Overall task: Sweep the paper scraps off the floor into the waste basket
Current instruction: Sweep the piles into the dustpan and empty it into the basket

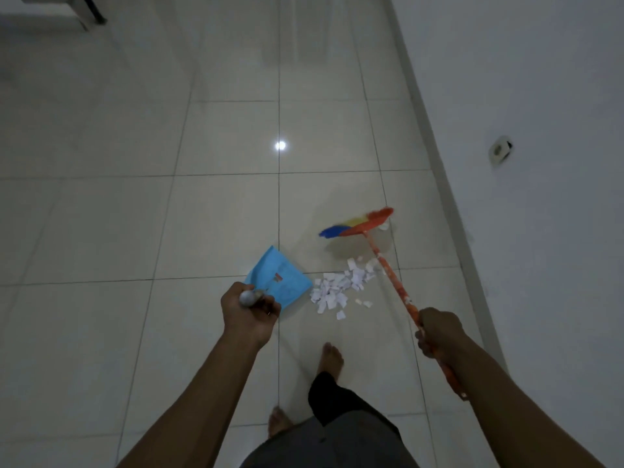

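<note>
A pile of white paper scraps [339, 288] lies on the tiled floor, just right of a blue dustpan [278, 276]. My left hand [250, 312] grips the dustpan's grey handle, and the pan's open edge faces the scraps. My right hand [437, 336] grips the orange handle of a broom [391, 282]. The broom's head [359, 224], with blue, yellow and red bristles, is blurred and sits beyond the pile, to its upper right. A few loose scraps lie around the pile. No waste basket is in view.
A white wall with a baseboard [449, 197] runs along the right, carrying a wall socket [501, 151]. My bare feet [331, 359] stand just behind the pile. Furniture legs [91, 11] show at the far upper left. Shiny tiles stretch ahead and left.
</note>
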